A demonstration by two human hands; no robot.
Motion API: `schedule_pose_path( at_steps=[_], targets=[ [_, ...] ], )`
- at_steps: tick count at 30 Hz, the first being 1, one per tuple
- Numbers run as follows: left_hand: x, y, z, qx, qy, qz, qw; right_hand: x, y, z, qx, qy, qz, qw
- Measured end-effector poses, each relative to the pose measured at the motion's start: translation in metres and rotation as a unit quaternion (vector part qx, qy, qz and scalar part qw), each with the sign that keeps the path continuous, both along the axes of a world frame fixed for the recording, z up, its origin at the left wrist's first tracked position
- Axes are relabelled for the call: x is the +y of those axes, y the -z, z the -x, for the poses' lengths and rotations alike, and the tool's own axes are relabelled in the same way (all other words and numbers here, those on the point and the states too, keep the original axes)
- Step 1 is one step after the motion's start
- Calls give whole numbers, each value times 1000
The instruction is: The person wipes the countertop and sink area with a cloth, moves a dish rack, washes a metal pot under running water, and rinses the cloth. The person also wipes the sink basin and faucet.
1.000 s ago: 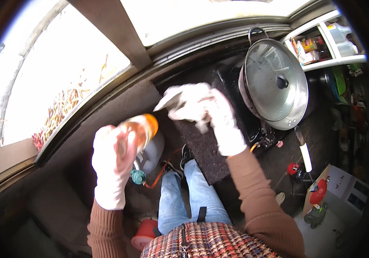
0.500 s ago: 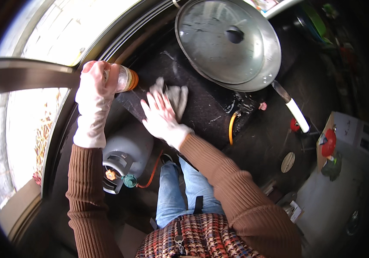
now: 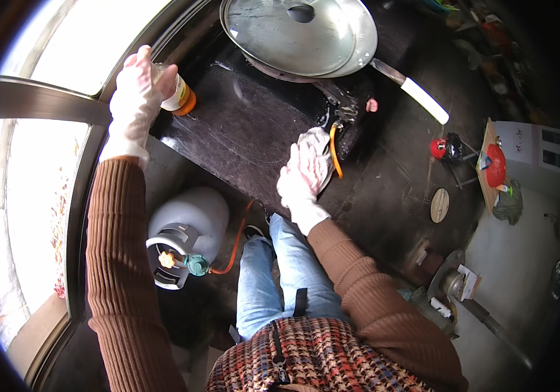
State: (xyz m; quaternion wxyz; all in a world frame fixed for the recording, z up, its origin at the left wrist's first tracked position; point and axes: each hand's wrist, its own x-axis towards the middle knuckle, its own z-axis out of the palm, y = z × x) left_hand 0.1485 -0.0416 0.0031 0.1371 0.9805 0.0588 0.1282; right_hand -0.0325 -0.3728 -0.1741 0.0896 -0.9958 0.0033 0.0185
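The right hand (image 3: 299, 178) lies nearly flat, fingers extended and a little apart, over a crumpled pale grey cloth (image 3: 322, 153); it seems to press the cloth down rather than grip it. The cloth sits at the right part of the dark, scuffed tabletop (image 3: 234, 140), right beside a bent orange hose (image 3: 335, 157). At the far left, the left hand (image 3: 140, 95) has its fingers curled around a clear bottle with an orange cap (image 3: 176, 98), cap end tilted down and to the right; whether the cap touches the tabletop, I cannot tell.

The step in hand looks like wiping. Broad, even palm pressure should serve best, with the cloth bunched under the fingers and lighter strokes around the hose so it isn't snagged or tugged. The large silver pan with a glass lid (image 3: 293, 42) stands at the far side, so its white handle (image 3: 425, 101), sticking out to the right, deserves clearance.

The right forearm angles forward and left from the near right, wrist low; the left arm reaches almost straight forward.
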Motion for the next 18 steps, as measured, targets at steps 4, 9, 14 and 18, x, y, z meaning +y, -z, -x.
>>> schedule_pose_path(
  at_steps=[4,9,14,18],
  targets=[
    [-22,-20,76,-155,71,-101,980,19,-22,42,125,-201,85,968],
    [-51,-26,243,37,169,-40,984,-26,-63,40,-56,-163,-154,973],
    [-64,-54,432,132,217,24,967,-109,-57,51,-66,-108,-356,926],
    [-80,-69,508,-24,192,49,980,-186,-34,51,121,245,-627,730]
  ],
)
